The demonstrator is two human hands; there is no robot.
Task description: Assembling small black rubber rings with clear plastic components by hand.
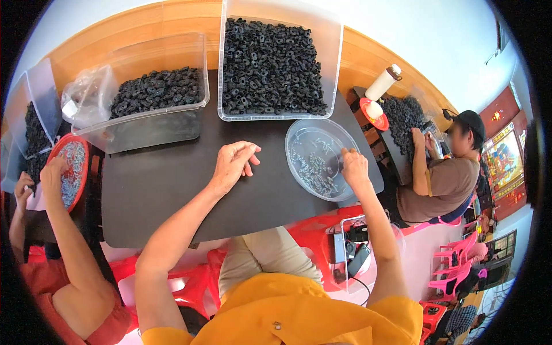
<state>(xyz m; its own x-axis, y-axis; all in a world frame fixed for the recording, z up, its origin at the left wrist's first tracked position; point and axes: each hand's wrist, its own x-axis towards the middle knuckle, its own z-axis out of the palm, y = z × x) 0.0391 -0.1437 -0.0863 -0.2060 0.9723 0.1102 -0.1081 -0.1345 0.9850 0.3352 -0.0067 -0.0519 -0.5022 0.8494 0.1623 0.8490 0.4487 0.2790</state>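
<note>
Over the dark table (155,190), my left hand (234,164) is closed, its fingers curled and the thumb near the index finger. Whatever it may hold is hidden. My right hand (354,167) is at the right side of a round clear plastic bowl (305,127), fingertips pinched together inside the rim. Anything between those fingertips is too small to make out. Small metal coil springs (318,175) lie scattered in the bowl, mostly toward its near side. Just beyond my hands stands a big clear bin (276,117) filled with small black plastic parts (273,66).
A second clear bin (155,129) of black parts and a clear plastic bag (92,95) stand at the far left. Beside me, a co-worker's hand (54,169) reaches into a red basin (86,167) of springs. Another person (443,178) works at a table on the right.
</note>
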